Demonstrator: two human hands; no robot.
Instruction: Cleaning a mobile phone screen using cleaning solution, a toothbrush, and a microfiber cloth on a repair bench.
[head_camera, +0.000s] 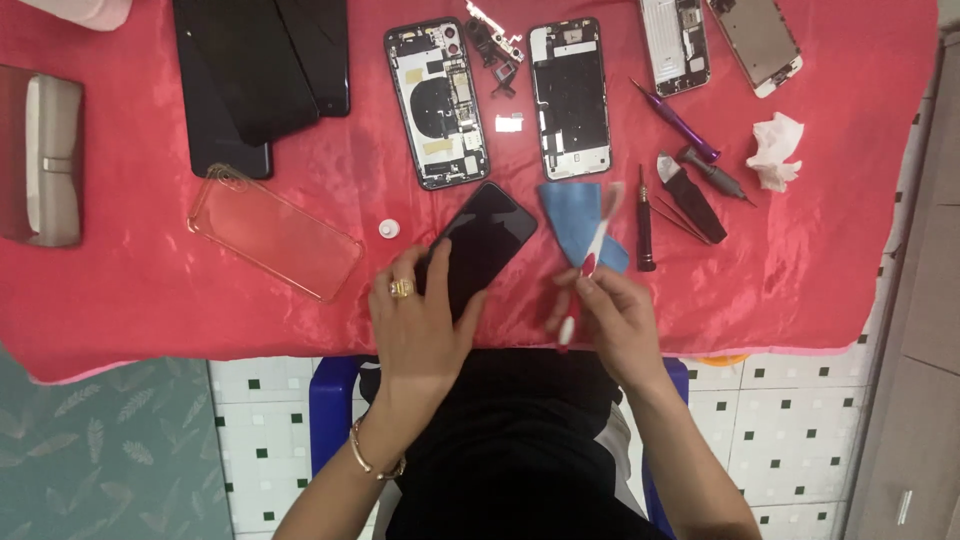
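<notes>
Black phone screen (482, 245) gripped by L hand (420, 325); red-white toothbrush (590, 262) pinched in R hand (612, 318), blue cloth (578, 215) at 12 o'clock of it.

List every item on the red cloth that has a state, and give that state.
black phone screen: dark, face up, held by left hand
toothbrush: gripped in right hand, bristles up
opened phone: back off, insides exposed
stripped phone frame: open, mostly emptied
clear case: empty, lying flat
tissue: crumpled
</notes>
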